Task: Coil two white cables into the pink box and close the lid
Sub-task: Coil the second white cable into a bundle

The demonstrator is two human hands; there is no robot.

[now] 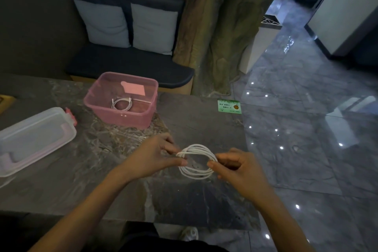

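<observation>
A white cable (197, 148) is wound into a round coil just above the dark stone table, held between both hands. My left hand (151, 157) pinches its left side and my right hand (237, 170) pinches its right side. The pink box (120, 116) stands open farther back on the table, left of centre. Inside it lies a second white cable (122, 104), coiled small on the bottom. The translucent lid (32, 139) with pink clips rests upside up on the table at the far left, apart from the box.
A green card (229, 106) lies near the table's right edge (244, 149), beyond which is glossy tiled floor. Behind the table are a dark bench with two grey cushions (131, 24) and a tree-trunk pillar (221, 32).
</observation>
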